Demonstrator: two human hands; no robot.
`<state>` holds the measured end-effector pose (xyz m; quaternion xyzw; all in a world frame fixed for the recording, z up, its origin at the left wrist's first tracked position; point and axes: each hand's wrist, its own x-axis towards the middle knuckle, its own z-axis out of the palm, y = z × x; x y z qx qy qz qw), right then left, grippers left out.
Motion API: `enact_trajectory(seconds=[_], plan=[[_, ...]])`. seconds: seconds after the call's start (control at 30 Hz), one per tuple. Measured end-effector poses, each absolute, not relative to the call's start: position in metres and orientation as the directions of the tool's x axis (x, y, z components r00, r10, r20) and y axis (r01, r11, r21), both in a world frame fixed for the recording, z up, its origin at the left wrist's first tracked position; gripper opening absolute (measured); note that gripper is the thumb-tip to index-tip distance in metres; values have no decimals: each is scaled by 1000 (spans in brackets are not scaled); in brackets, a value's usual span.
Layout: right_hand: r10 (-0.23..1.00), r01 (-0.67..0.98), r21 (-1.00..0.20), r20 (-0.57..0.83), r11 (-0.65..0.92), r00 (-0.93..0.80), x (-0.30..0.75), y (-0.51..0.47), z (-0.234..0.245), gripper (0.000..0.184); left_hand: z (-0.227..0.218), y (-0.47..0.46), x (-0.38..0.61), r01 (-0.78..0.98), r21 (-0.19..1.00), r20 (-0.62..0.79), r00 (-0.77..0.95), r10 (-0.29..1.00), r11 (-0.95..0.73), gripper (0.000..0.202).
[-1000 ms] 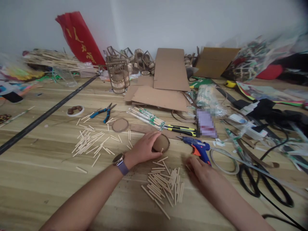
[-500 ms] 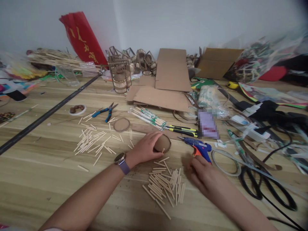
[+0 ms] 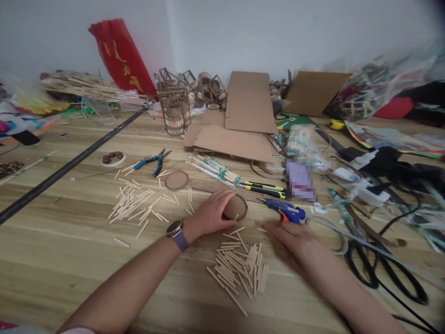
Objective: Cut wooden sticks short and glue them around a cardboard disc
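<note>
My left hand (image 3: 213, 213), with a watch on its wrist, curls around the left side of a round cardboard disc (image 3: 237, 207) with a dark raised rim. A short stick end (image 3: 236, 217) stands at the disc's near edge by my thumb. To the right, my right hand (image 3: 294, 239) is closed, and the pale tip of a short wooden stick (image 3: 263, 229) pokes out from its fingertips. Just beyond that hand lies a blue glue gun (image 3: 287, 209) with an orange trigger, nozzle pointing left. Between my hands, nearer me, is a loose pile of short wooden sticks (image 3: 231, 263).
More cut sticks (image 3: 130, 204) and a second cardboard disc (image 3: 177, 180) lie left, with blue pliers (image 3: 153, 162) behind. Utility knives (image 3: 264, 189), flat cardboard (image 3: 232, 141) and small stick baskets (image 3: 174, 118) stand farther back. Black scissors (image 3: 385, 269) and cables crowd the right.
My right hand has shifted slightly and turned flatter beside the glue gun, and a stick tip now shows at its fingertips. My left hand and the disc have stayed put.
</note>
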<state>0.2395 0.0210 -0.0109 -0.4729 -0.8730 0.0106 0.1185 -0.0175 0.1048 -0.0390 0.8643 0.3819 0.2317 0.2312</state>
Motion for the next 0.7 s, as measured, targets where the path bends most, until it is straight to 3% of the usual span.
enact_trajectory(seconds=[0.1, 0.27, 0.43, 0.57, 0.7], plan=[[854, 840, -162, 158, 517, -495, 233, 27, 1, 30, -39, 105, -18, 545, 582, 230, 600, 766, -603, 77], [917, 852, -350, 66, 390, -393, 211, 41, 25, 24, -38, 105, -17, 536, 577, 242, 609, 755, -617, 76], [890, 684, -578, 202, 445, -408, 192, 62, 35, 23, -35, 106, -17, 530, 582, 244, 610, 754, -617, 77], [946, 597, -757, 86, 265, -311, 189, 71, 27, 21, -37, 106, -17, 517, 592, 252, 610, 751, -618, 78], [928, 500, -840, 12, 212, -373, 191, 71, 13, 27, -39, 106, -18, 520, 590, 253, 607, 753, -618, 77]])
